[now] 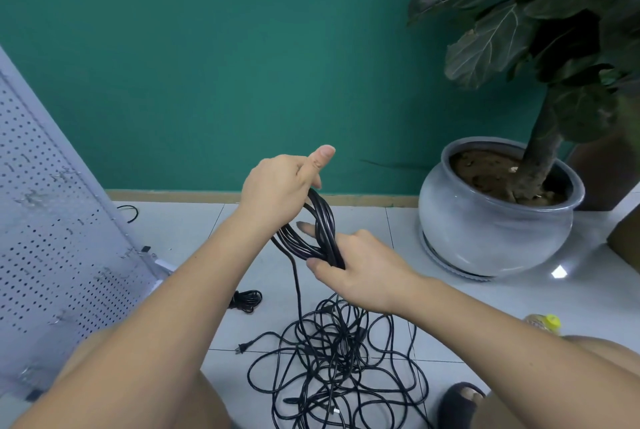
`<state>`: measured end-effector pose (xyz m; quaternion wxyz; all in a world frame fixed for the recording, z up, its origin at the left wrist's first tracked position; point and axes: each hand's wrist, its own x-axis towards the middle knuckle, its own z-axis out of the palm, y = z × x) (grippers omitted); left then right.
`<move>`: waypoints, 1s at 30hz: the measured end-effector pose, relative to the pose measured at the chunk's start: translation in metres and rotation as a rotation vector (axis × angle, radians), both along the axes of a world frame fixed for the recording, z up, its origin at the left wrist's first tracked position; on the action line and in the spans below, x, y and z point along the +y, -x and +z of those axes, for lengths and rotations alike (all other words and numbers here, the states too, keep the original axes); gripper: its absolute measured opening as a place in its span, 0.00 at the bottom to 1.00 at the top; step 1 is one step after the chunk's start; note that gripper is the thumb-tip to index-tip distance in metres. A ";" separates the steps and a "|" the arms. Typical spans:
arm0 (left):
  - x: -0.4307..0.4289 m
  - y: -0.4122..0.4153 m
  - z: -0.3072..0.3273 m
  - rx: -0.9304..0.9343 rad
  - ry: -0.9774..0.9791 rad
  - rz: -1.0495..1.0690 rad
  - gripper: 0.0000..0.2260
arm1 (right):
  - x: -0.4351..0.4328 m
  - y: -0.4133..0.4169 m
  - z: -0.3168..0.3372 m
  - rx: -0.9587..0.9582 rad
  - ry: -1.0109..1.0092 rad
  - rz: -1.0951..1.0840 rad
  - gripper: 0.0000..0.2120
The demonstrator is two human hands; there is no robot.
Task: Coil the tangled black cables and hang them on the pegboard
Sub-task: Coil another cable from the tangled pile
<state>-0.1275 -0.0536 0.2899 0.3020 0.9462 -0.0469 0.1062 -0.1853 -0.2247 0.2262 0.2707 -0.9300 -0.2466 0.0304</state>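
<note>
A coil [320,234] of black cable is hanging in the air at frame centre, gripped at both ends. The left hand [280,186], at 11 o'clock from the coil, is closing around its upper loops with the thumb sticking up. The right hand [360,269], at 4 o'clock, is pinching the lower loops between thumb and fingers, one finger poking through the loop. A single strand is dropping from the coil toward 6 o'clock into the tangle [332,369], which is sprawling on the floor [467,317] between the person's knees. A plug [242,347] is lying at the tangle's 9 o'clock edge. A small bundle [246,300] is sitting apart at 10 o'clock from the tangle. The pegboard [52,220] is leaning at 9 o'clock, its hooks showing no cable. A pot [495,220] with a plant is standing at 3 o'clock against the wall [207,47]. A bottle [543,323] with a yellow cap is peeking out at 4 o'clock, and a dark slipper [457,401] at 5 o'clock.
</note>
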 end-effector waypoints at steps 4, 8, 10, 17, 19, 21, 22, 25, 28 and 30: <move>-0.003 0.003 -0.002 0.095 0.165 -0.014 0.38 | 0.003 -0.002 -0.006 0.021 -0.002 -0.016 0.34; -0.012 0.008 -0.001 0.116 0.303 -0.016 0.37 | 0.007 -0.009 -0.014 0.271 -0.113 0.027 0.31; -0.020 0.011 0.001 0.117 0.390 -0.021 0.34 | 0.010 -0.012 -0.017 0.373 -0.182 0.071 0.25; -0.015 0.010 0.009 0.330 0.903 -0.029 0.28 | 0.019 -0.015 -0.021 0.374 -0.312 -0.028 0.18; -0.014 0.009 0.012 0.255 0.919 0.001 0.25 | 0.022 -0.014 -0.023 0.370 -0.330 -0.066 0.19; -0.015 0.009 0.013 0.159 0.930 0.039 0.21 | 0.025 -0.013 -0.024 0.376 -0.334 -0.109 0.15; -0.015 0.008 0.013 0.122 0.934 0.053 0.19 | 0.027 -0.011 -0.024 0.385 -0.336 -0.124 0.14; -0.015 0.004 0.011 0.074 0.952 0.065 0.18 | 0.031 -0.008 -0.023 0.338 -0.342 -0.159 0.16; -0.016 0.002 0.007 0.085 0.950 -0.032 0.18 | 0.027 -0.012 -0.017 0.268 -0.396 -0.224 0.19; -0.019 0.002 0.000 0.139 0.974 -0.092 0.20 | 0.022 -0.020 -0.010 0.257 -0.493 -0.285 0.17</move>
